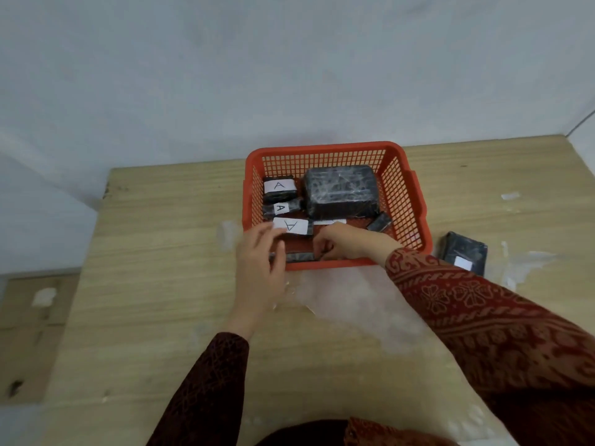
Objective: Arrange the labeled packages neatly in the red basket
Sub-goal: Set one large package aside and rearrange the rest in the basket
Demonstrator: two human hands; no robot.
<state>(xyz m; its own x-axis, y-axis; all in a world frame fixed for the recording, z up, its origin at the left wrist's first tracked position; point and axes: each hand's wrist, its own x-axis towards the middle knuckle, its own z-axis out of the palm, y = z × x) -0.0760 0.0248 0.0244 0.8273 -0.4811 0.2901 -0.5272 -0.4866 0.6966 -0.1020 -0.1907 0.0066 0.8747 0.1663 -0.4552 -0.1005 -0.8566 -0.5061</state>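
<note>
The red basket (402, 201) stands on the wooden table at the far middle. Inside lie a large black wrapped package (341, 191), two small packages labelled A (278, 187) (280, 208) along the left wall, and a small dark package (380, 222) at the right. My left hand (260, 262) and my right hand (347, 241) reach over the near rim and together hold a black package with an A label (291, 226) at the front left. A package edge (297, 256) shows between the hands.
Outside the basket, to its right, a black package with a white label (465, 252) lies on the table. Clear plastic film (354, 300) is spread in front of the basket. The wall (289, 75) rises just behind the table.
</note>
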